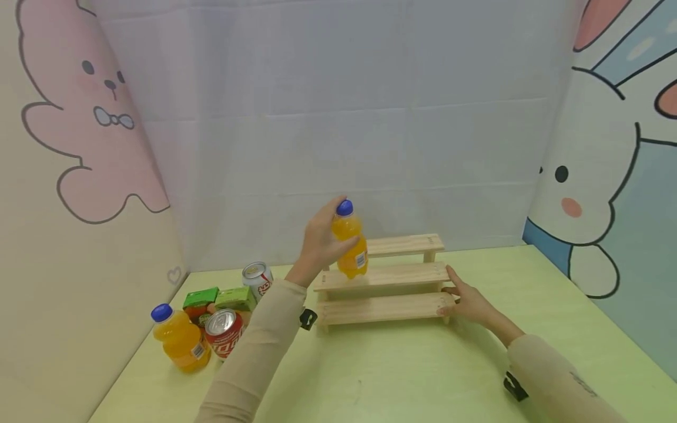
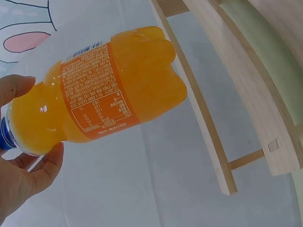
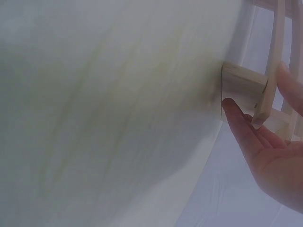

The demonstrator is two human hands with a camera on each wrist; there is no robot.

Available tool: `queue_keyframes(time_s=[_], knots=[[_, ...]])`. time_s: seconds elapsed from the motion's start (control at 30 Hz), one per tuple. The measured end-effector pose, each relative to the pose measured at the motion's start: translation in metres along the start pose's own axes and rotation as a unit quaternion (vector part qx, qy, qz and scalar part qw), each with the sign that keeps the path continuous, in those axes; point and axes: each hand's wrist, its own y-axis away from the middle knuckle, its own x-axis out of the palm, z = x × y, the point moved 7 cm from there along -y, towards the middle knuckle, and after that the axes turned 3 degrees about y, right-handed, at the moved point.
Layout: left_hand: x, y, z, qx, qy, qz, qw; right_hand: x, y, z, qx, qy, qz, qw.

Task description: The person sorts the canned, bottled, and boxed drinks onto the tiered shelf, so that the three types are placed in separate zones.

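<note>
In the head view my left hand grips a bottle of orange drink with a blue cap near its neck. The bottle hangs upright in front of the upper levels of a three-step wooden rack. Seen from the left wrist, the bottle shows an orange label, and its base points towards the rack's slats. My right hand holds the rack's right end. In the right wrist view, the thumb and fingers of the right hand lie on either side of a board.
On the left of the pale green table stand a second orange drink bottle, a red can, a silver-topped can and green boxes. A white curtain hangs behind the rack.
</note>
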Motion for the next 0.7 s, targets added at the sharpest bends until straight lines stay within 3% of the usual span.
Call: queue_keyframes(time_s=[0.33,0.7], knots=[[0.016,-0.022,0.000,-0.006,0.024,0.024,0.9994,-0.001,0.000,-0.001,0.009,0.008,0.004,0.9999],[0.033,-0.047,-0.005,-0.011,0.020,0.051,0.9984,0.001,0.001,0.003,0.005,0.003,0.004,1.0000]])
